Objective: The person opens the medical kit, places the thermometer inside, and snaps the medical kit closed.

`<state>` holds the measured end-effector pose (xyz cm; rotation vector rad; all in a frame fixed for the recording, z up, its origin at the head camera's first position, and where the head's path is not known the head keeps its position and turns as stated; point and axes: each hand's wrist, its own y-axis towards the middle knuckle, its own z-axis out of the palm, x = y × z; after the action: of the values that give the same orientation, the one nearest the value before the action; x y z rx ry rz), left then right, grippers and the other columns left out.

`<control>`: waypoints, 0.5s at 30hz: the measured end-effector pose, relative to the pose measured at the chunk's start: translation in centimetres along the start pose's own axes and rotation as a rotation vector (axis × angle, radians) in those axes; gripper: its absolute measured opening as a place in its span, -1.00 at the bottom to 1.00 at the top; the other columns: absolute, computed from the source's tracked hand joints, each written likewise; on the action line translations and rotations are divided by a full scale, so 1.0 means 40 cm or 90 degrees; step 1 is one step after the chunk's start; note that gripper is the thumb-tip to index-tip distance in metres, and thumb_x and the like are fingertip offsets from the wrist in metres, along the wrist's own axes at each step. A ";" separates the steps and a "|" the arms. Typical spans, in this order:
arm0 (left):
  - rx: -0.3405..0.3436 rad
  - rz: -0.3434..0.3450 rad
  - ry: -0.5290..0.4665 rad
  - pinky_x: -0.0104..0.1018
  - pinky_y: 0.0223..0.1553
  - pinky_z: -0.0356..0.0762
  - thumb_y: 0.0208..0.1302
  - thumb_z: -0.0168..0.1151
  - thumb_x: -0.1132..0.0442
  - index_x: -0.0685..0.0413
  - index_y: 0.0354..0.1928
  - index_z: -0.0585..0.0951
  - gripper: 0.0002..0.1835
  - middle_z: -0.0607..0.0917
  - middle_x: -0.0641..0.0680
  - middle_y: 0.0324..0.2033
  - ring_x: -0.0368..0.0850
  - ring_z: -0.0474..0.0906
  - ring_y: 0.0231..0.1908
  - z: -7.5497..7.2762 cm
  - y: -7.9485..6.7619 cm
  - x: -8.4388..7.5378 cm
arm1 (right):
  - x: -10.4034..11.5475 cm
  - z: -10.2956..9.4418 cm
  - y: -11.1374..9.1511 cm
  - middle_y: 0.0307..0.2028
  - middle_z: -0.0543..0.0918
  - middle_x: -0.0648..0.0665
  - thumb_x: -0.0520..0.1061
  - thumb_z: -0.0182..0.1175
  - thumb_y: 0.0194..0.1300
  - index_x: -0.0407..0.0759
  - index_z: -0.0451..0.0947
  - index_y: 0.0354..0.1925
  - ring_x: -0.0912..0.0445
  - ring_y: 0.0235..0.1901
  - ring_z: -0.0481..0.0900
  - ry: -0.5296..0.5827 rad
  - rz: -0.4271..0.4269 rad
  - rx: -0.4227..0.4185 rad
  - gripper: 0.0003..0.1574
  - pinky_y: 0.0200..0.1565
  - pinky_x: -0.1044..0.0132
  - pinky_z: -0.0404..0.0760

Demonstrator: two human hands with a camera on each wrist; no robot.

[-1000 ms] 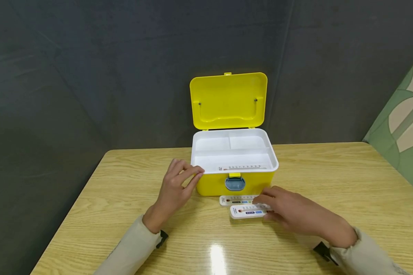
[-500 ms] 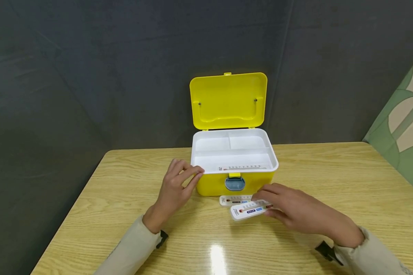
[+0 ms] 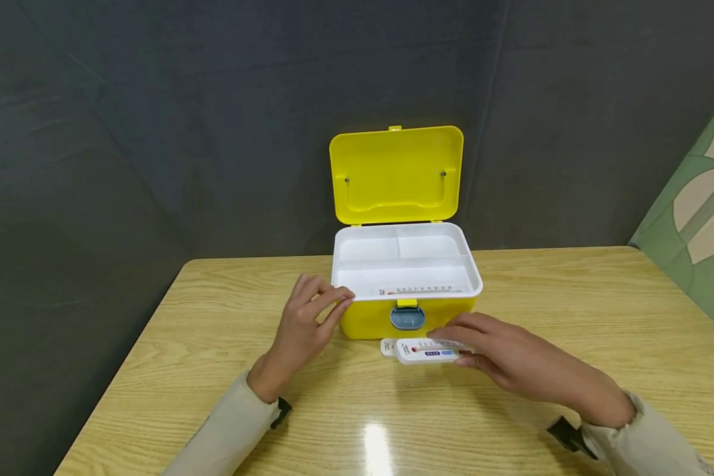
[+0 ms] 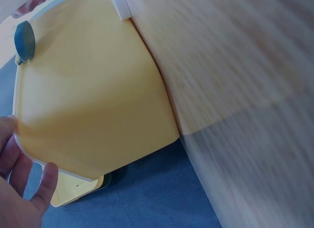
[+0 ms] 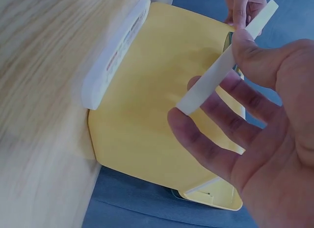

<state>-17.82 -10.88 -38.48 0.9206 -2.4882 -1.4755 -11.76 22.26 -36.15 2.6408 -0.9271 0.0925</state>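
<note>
A yellow storage box (image 3: 365,322) stands on the table with its lid raised, a white divided tray (image 3: 369,282) at its top. At the front-left corner my left hand (image 3: 302,324) grips the rim, thumb outside. My right hand (image 3: 512,360) pinches a flat white thermometer (image 3: 428,352) by its long edges between thumb and fingers, shown edge-on in the right wrist view. Behind it a second thermometer (image 5: 117,56) lies against the box front, mostly covered in the head view. Another thermometer (image 3: 421,291) lies in the tray's front compartment.
The raised yellow lid (image 3: 395,178) leans back near a dark grey cloth wall (image 3: 244,132). A blue-grey latch (image 3: 407,318) hangs on the box front. The wooden table (image 3: 244,291) ends behind the box. A wall with green leaf shapes (image 3: 678,225) borders the right.
The right hand has lifted the nearer thermometer off the table and moved it toward the box, so it now covers most of the thermometer behind. The left hand stays on the rim.
</note>
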 end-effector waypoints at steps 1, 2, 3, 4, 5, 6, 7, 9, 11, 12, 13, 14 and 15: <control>0.001 0.000 0.000 -0.29 -0.25 0.23 0.11 0.46 0.37 0.05 -0.24 0.76 -0.84 0.53 0.01 -0.45 -0.12 0.30 -0.37 0.000 0.001 0.000 | 0.001 -0.002 0.000 0.14 0.52 0.16 -0.17 0.39 0.21 0.20 0.41 0.32 0.31 -0.01 0.50 -0.006 -0.003 -0.008 -0.24 -0.07 0.36 0.64; 0.002 -0.002 0.000 -0.29 -0.25 0.24 0.11 0.46 0.37 0.05 -0.24 0.76 -0.85 0.53 0.01 -0.45 -0.12 0.30 -0.36 -0.001 0.002 -0.001 | 0.003 -0.004 0.000 0.13 0.53 0.16 -0.17 0.41 0.19 0.19 0.42 0.32 0.31 -0.02 0.50 -0.014 -0.007 -0.017 -0.23 -0.08 0.37 0.64; 0.002 -0.002 0.000 -0.29 -0.25 0.23 0.12 0.45 0.37 0.05 -0.24 0.76 -0.85 0.53 0.01 -0.45 -0.11 0.30 -0.36 -0.002 0.003 -0.002 | 0.004 -0.007 0.000 0.12 0.53 0.16 -0.17 0.42 0.17 0.19 0.43 0.31 0.32 -0.02 0.51 -0.022 -0.008 -0.023 -0.23 -0.09 0.37 0.64; 0.004 -0.003 0.000 -0.29 -0.25 0.23 0.13 0.45 0.36 0.05 -0.24 0.76 -0.85 0.53 0.02 -0.45 -0.11 0.30 -0.36 -0.002 0.004 -0.003 | 0.005 -0.010 0.000 0.12 0.54 0.16 -0.17 0.44 0.15 0.19 0.44 0.30 0.32 -0.03 0.51 -0.031 -0.008 -0.030 -0.22 -0.10 0.37 0.64; 0.005 -0.004 0.001 -0.29 -0.25 0.23 0.13 0.45 0.36 0.05 -0.25 0.76 -0.86 0.53 0.02 -0.45 -0.11 0.30 -0.36 -0.003 0.004 -0.003 | 0.006 -0.014 0.000 0.12 0.54 0.15 -0.17 0.45 0.14 0.19 0.44 0.30 0.31 -0.04 0.52 -0.039 -0.008 -0.034 -0.21 -0.10 0.36 0.65; 0.006 -0.004 0.001 -0.29 -0.25 0.22 0.14 0.44 0.36 0.05 -0.25 0.76 -0.87 0.53 0.03 -0.45 -0.11 0.30 -0.37 -0.003 0.005 -0.003 | 0.007 -0.017 0.000 0.12 0.54 0.15 -0.16 0.46 0.13 0.19 0.44 0.30 0.30 -0.04 0.52 -0.046 -0.006 -0.036 -0.21 -0.11 0.35 0.65; 0.007 -0.005 0.000 -0.29 -0.25 0.22 0.14 0.44 0.36 0.06 -0.25 0.76 -0.87 0.54 0.04 -0.45 -0.11 0.30 -0.36 -0.003 0.005 -0.003 | 0.008 -0.021 0.001 0.13 0.54 0.14 -0.16 0.47 0.12 0.18 0.45 0.30 0.29 -0.03 0.53 -0.053 -0.003 -0.036 -0.20 -0.10 0.33 0.66; 0.005 -0.004 0.000 -0.28 -0.25 0.22 0.14 0.44 0.36 0.06 -0.25 0.76 -0.86 0.54 0.04 -0.46 -0.11 0.30 -0.36 -0.003 0.005 -0.002 | 0.010 -0.029 0.002 0.14 0.55 0.13 -0.16 0.48 0.10 0.19 0.45 0.29 0.28 -0.02 0.53 -0.068 0.007 -0.036 -0.19 -0.09 0.30 0.67; 0.003 -0.004 -0.002 -0.28 -0.25 0.22 0.13 0.45 0.36 0.06 -0.24 0.76 -0.86 0.54 0.04 -0.45 -0.11 0.30 -0.36 -0.002 0.004 -0.001 | 0.012 -0.035 0.005 0.12 0.56 0.12 -0.15 0.47 0.11 0.19 0.46 0.28 0.26 -0.03 0.54 -0.085 0.011 -0.041 -0.21 -0.09 0.27 0.68; 0.002 -0.003 -0.002 -0.28 -0.25 0.23 0.12 0.45 0.37 0.06 -0.24 0.76 -0.85 0.54 0.03 -0.45 -0.11 0.31 -0.36 -0.002 0.002 0.000 | 0.013 -0.038 0.006 0.11 0.56 0.11 -0.14 0.47 0.13 0.19 0.46 0.27 0.25 -0.04 0.55 -0.093 0.010 -0.046 -0.24 -0.09 0.25 0.68; 0.001 -0.002 -0.002 -0.28 -0.25 0.23 0.11 0.46 0.37 0.06 -0.23 0.76 -0.84 0.54 0.03 -0.45 -0.11 0.31 -0.36 -0.001 0.001 0.000 | 0.014 -0.041 0.008 0.09 0.57 0.10 -0.12 0.45 0.16 0.18 0.47 0.27 0.24 -0.05 0.55 -0.101 0.006 -0.054 -0.28 -0.10 0.24 0.68; 0.001 -0.002 -0.003 -0.28 -0.25 0.23 0.11 0.46 0.37 0.07 -0.23 0.76 -0.83 0.54 0.03 -0.45 -0.11 0.31 -0.36 0.000 0.000 0.001 | 0.015 -0.045 0.009 0.08 0.58 0.10 -0.10 0.42 0.21 0.17 0.48 0.26 0.23 -0.06 0.56 -0.107 0.003 -0.063 -0.33 -0.10 0.23 0.68; 0.001 -0.003 -0.003 -0.28 -0.25 0.23 0.11 0.46 0.37 0.07 -0.23 0.76 -0.83 0.54 0.03 -0.45 -0.11 0.31 -0.36 0.000 -0.002 0.001 | 0.016 -0.048 0.011 0.07 0.58 0.09 -0.04 0.35 0.29 0.16 0.48 0.26 0.23 -0.07 0.56 -0.113 -0.002 -0.072 -0.42 -0.11 0.22 0.68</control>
<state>-17.83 -10.93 -38.55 0.9242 -2.4937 -1.4785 -11.43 22.21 -34.13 2.5767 -0.9547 -0.1921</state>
